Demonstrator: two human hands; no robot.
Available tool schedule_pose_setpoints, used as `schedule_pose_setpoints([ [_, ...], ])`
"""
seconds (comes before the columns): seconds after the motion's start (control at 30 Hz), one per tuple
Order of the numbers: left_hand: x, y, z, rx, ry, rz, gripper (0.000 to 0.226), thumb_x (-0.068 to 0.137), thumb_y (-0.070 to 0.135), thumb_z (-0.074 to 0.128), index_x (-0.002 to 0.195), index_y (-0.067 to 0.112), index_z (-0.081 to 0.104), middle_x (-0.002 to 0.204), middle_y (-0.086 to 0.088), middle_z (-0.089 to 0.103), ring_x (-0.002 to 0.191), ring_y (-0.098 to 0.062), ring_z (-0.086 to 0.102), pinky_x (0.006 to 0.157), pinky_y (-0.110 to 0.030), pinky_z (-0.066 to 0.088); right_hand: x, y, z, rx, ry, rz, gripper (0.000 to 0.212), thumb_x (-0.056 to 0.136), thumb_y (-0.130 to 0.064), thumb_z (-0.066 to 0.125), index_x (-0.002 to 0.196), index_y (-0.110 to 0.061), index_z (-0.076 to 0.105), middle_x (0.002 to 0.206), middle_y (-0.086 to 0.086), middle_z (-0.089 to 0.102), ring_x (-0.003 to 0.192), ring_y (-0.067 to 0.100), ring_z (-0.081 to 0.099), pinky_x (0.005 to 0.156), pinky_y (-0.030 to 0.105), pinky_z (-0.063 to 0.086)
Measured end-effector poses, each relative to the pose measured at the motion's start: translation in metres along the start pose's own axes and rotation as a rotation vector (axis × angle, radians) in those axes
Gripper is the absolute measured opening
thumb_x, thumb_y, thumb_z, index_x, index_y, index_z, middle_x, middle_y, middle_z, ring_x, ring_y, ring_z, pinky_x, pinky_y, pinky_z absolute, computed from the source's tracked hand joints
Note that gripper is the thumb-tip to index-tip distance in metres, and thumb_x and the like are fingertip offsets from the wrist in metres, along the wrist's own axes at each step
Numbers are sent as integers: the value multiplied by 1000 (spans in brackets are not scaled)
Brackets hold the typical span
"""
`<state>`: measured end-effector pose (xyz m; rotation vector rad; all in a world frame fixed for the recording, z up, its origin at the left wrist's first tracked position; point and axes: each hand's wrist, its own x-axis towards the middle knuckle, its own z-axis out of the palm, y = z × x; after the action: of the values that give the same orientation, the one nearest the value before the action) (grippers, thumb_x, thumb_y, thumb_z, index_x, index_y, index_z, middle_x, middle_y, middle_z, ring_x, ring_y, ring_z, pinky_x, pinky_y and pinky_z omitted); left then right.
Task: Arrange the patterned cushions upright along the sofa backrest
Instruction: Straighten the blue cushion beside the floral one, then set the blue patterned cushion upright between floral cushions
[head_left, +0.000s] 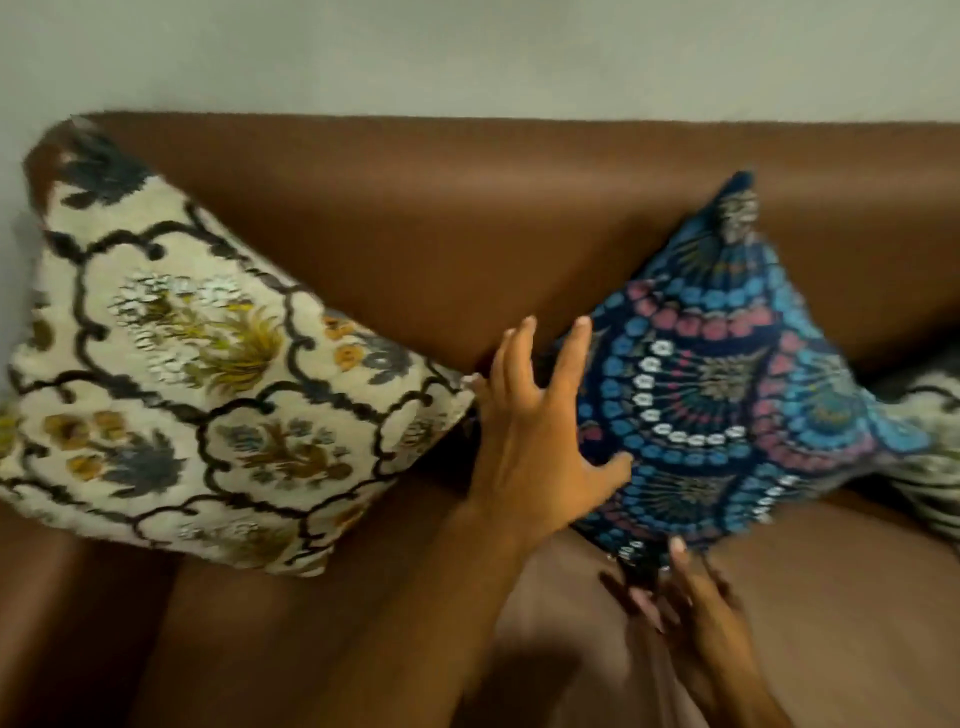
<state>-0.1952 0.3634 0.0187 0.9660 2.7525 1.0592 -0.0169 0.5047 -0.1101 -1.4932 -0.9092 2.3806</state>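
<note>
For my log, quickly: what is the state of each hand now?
Left hand: open, fingers spread against the blue cushion.
Right hand: blurred at that cushion's bottom corner; grip cannot be told.

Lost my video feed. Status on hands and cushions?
Left hand open, against blue cushion. Right hand blurred at its lower corner. Blue cushion on point. Cream cushion leans tilted.

A cream cushion (208, 364) with black lattice lines and yellow and grey flowers leans tilted against the brown sofa backrest (467, 218) at the left end. Near its right corner, a dark blue cushion (737, 405) ringed with blue, pink and white dots stands on one corner like a diamond, leaning back on the backrest. A third patterned cushion (935, 457) lies partly hidden behind the blue one's right corner.
</note>
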Motion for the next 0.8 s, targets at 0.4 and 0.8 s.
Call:
schedule_pose_setpoints([
  [0.4,63,41,30,154,-87,123,133,55,69,75,161,41,0,159,-5,23,140,-34,34,101,-60,50,37,-52,-30,-47,-143,-132,87,52,-45,97,131,-38,61,131,-3,73,111,25,74,79,55,60],
  [0.8,41,57,55,186,148,-22,127,64,48,87,163,17,13,167,-20,14,152,-40,18,121,-60,26,36,-78,-38,-152,-126,-83,81,66,-25,85,139,-22,51,135,3,67,116,29,70,86,66,57],
])
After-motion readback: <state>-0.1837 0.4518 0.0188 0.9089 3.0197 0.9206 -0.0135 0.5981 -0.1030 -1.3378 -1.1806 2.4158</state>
